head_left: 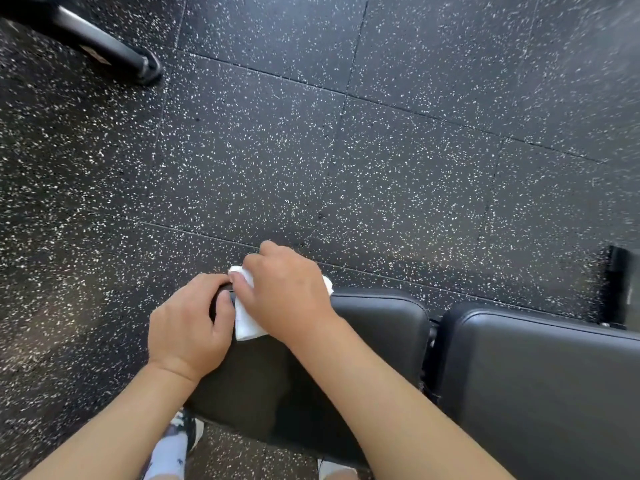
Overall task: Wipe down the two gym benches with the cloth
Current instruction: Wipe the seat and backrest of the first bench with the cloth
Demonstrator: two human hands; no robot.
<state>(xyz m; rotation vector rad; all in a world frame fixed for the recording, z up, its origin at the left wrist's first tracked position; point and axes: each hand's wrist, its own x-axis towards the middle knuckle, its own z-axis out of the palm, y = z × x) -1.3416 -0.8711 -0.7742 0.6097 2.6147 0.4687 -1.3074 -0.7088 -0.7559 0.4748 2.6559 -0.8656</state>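
At far left, a black metal bar of some gym machine lies across the speckled rubber floor. Lower down, a shoe and a pale sock show beneath the left forearm. The left hand curls its fingers over the left end of the black padded seat, gripping the edge. Just beside it, touching it, the right hand lies palm down on a white cloth, fingers bent over it and pressing it onto the seat's far left corner; the cloth sticks out from under the hand on both sides. Right of the seat, across a narrow gap, is the bench's second black pad. A dark upright part stands at the right edge.
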